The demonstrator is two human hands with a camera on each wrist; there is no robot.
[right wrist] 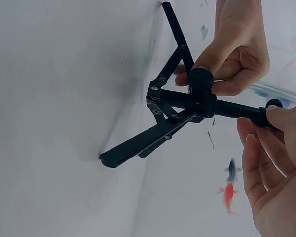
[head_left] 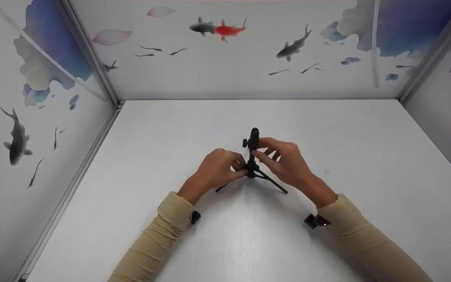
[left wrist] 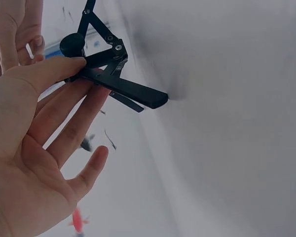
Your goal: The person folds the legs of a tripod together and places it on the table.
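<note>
A small black tripod (head_left: 251,158) stands upright on the white table with its legs spread. My left hand (head_left: 220,167) pinches it between thumb and fingers low down, around the collar where the legs meet; in the left wrist view the thumb lies beside a round knob (left wrist: 72,45) and the top of a leg (left wrist: 133,91). Higher up, my right hand (head_left: 290,162) holds the centre column (right wrist: 232,109) below the top head (head_left: 254,137), which has a small side knob (head_left: 245,143). The right wrist view shows the folding leg braces (right wrist: 166,70) spread out.
The white tabletop (head_left: 163,125) spreads around the tripod. Panels printed with fish (head_left: 229,30) and petals enclose it at the back (head_left: 210,74), left and right. Small dark devices sit at my left cuff (head_left: 195,217) and right cuff (head_left: 311,221).
</note>
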